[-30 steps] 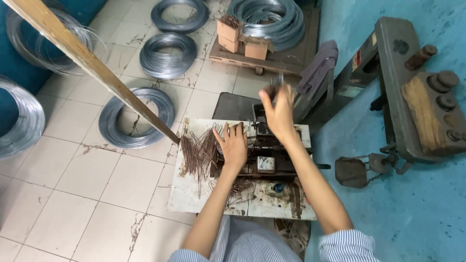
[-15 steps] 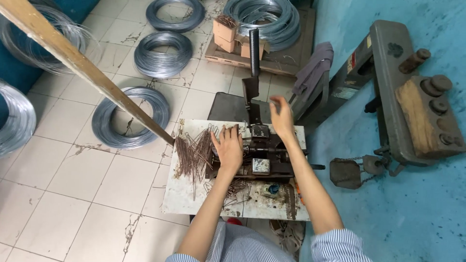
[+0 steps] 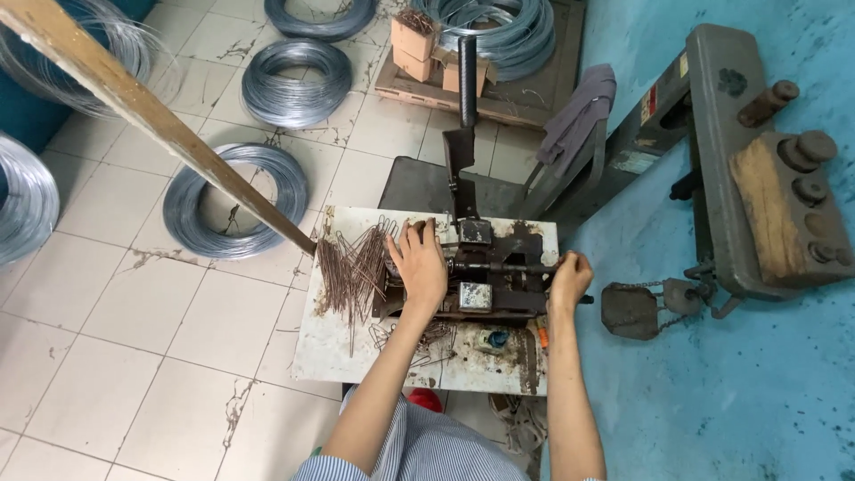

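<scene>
Right hand (image 3: 570, 278) dropped to grip the rusty bending machine's (image 3: 485, 267) side; left hand (image 3: 419, 267) rests open.

A small metalworking workshop: coils of steel wire (image 3: 234, 200) lie on the tiled floor at left, a hand-lever wire-bending press (image 3: 485, 267) stands on a stained bench (image 3: 356, 352).

Bench (image 3: 312, 356): centre, press (image 3: 485, 276) on top.
Wire pieces (image 3: 352, 267): on bench, left of press.
L hand (image 3: 419, 263): on press, left end.
R hand (image 3: 568, 281): press's right end.
Wire coils (image 3: 233, 200): floor, left/behind bench.
</scene>
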